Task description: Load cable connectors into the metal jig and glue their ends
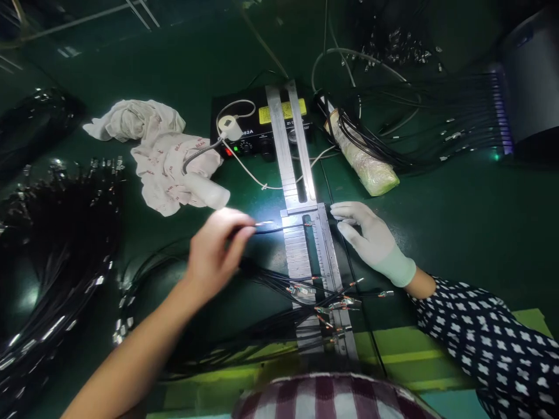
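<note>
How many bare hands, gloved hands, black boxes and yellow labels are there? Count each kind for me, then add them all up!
Bare hands: 1
Gloved hands: 1
Black boxes: 1
Yellow labels: 1
Total: 4

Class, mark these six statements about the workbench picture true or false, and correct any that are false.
1. The right hand is gloved. True.
2. The left hand pinches a thin cable. True.
3. The left hand is gloved too. False: it is bare.
4. The white cloth lies left of the black box in the picture. True.
5. The yellow label is on the white cloth. False: the yellow label is on the black box.
6. The plastic-wrapped roll lies left of the black box. False: the plastic-wrapped roll is to its right.
</note>
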A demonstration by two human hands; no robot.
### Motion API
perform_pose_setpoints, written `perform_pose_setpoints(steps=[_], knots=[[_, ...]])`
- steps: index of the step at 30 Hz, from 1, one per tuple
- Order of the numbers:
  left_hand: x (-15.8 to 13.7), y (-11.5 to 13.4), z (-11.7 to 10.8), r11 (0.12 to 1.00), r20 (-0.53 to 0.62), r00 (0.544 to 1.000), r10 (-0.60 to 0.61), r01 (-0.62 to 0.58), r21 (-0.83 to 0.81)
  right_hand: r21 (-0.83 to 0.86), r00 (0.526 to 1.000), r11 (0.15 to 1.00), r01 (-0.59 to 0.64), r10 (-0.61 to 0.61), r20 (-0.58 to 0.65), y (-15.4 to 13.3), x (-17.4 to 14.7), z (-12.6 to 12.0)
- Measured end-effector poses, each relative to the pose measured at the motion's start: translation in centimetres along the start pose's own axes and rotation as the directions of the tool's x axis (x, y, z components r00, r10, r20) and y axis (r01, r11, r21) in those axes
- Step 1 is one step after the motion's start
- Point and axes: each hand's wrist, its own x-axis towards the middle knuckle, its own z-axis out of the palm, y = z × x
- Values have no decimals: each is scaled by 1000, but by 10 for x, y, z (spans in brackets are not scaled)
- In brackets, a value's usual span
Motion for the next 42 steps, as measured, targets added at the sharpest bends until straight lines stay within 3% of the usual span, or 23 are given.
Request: perform_pose_setpoints(steps=[4, 7, 14, 20, 29, 35, 42], knots=[[17, 17, 49, 987, 259, 955, 143, -119, -106, -50, 999, 998, 42, -43, -21, 1, 1, -1], [15, 9, 67, 985, 298, 941, 160, -131, -113, -58, 998, 997, 51, -52, -24, 1, 1, -2], [4, -13, 47, 985, 300, 941, 158, -170, 15, -14, 1000, 1000, 4, -4, 9, -1, 0, -2], [1, -24, 43, 968, 266, 931, 250, -240, -69, -9, 1000, 1000, 10, -10, 3, 0, 1, -1], [2, -26, 43, 941, 223, 915, 336, -337, -31, -31, 1000, 1000, -5, 5, 18, -2, 1, -1], [1, -29, 51, 949, 254, 915, 314, -295, -111, -31, 1000, 1000, -2, 3, 22, -2, 1, -2], [-17, -26, 48, 907, 217, 939, 266, -320, 275, -43, 999, 999, 1, 0, 35, -2, 3, -1]])
